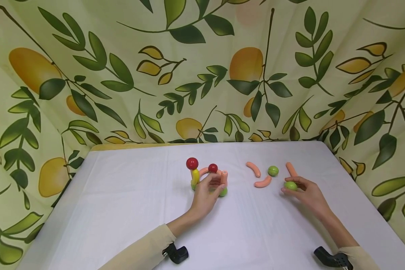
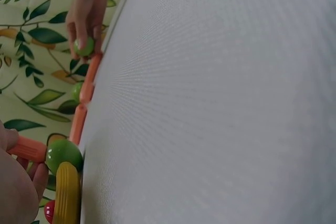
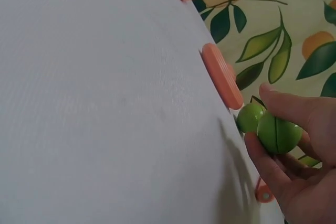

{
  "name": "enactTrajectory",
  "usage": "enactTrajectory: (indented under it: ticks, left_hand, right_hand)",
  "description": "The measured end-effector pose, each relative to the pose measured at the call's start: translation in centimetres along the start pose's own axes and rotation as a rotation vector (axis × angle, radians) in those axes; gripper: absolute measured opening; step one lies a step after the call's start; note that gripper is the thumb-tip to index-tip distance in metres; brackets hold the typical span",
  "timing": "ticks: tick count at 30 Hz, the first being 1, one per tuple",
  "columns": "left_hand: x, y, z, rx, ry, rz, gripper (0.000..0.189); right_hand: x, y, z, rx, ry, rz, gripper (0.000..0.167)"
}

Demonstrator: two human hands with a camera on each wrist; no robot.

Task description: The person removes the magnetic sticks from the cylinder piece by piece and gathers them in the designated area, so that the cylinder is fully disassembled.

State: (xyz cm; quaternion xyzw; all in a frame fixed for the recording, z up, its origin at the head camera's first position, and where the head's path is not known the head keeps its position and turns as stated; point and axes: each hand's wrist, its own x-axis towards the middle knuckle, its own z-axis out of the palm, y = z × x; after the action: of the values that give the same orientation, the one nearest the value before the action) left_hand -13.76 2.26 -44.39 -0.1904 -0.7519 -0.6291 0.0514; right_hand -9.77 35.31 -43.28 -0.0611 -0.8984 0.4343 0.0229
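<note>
On the white table stands a small toy structure of balls and sticks: a red ball tops its left side beside a yellow stick, and another red ball sits further right. My left hand grips it at an upright orange stick, above a green ball at the base. Its fingers hide part of the structure. Off to the right, my right hand pinches a loose green ball between thumb and fingers, just in front of a straight orange stick.
Between the hands lie two curved orange sticks, one further back and one nearer, with a second green ball beside them. A leaf-and-fruit patterned curtain hangs behind the table and along its sides.
</note>
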Motion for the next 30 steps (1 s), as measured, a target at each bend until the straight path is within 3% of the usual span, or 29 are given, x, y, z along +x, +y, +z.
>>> enactTrajectory:
  ticks: [3, 10, 14, 21, 28, 30]
  left_hand:
    - [0.0, 0.4, 0.0, 0.005, 0.002, 0.003, 0.029]
    - [-0.5, 3.8, -0.8, 0.000, -0.016, 0.017, 0.025]
    - [-0.6, 4.1, -0.9, 0.002, -0.013, 0.017, 0.026]
    - [-0.4, 3.9, -1.0, 0.002, -0.029, 0.013, 0.026]
    - [0.0, 0.2, -0.4, 0.025, -0.035, 0.021, 0.026]
    - [-0.1, 0.1, -0.5, 0.029, -0.037, 0.031, 0.026]
  right_hand:
    - [-0.5, 0.2, -0.4, -0.055, 0.020, -0.022, 0.056]
    - [-1.2, 1.1, -1.1, -0.074, 0.028, -0.111, 0.049]
    - [-1.5, 1.4, -1.1, -0.072, 0.025, -0.134, 0.047]
    - [-1.6, 1.8, -1.0, -0.069, 0.006, -0.182, 0.047]
    - [-1.7, 1.6, -1.1, -0.118, 0.021, -0.185, 0.046]
    - [-1.8, 1.5, -1.2, -0.131, 0.020, -0.181, 0.046]
